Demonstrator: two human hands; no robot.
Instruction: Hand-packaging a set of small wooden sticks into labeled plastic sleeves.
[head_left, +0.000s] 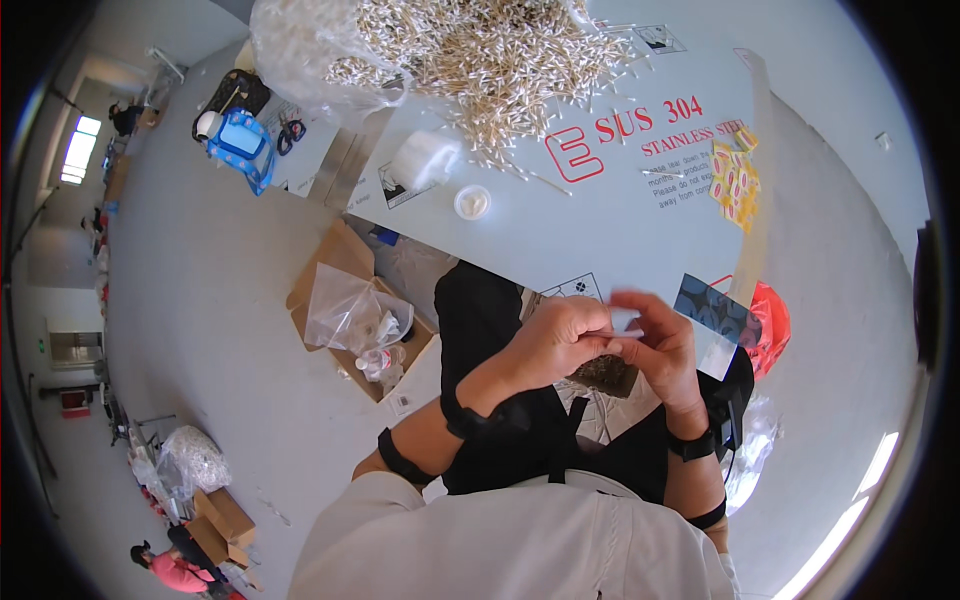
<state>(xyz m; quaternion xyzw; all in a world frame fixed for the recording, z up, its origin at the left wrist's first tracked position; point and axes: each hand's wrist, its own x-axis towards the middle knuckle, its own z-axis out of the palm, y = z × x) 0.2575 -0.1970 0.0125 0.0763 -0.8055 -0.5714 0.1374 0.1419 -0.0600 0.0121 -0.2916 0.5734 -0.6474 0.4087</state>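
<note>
On the grey table [525,235], a cotton-swab heap [500,65] runs out of view. The left hand [560,333] and blurred right hand [662,350], together, pinch a small whitish piece [625,321], largely covered, above a half-hidden brown box [608,375].

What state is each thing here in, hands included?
Left hand: pinching a small pale piece.
Right hand: fingers curled at the piece, blurred.
Cotton swabs: loose, heaped.
Clear bag beside them: crumpled.
Round tub: white contents showing; lid unclear.
Cardboard box: flaps open.
Bottle inside: tipped over.
Yellow packets: spread, some overlapping.
</note>
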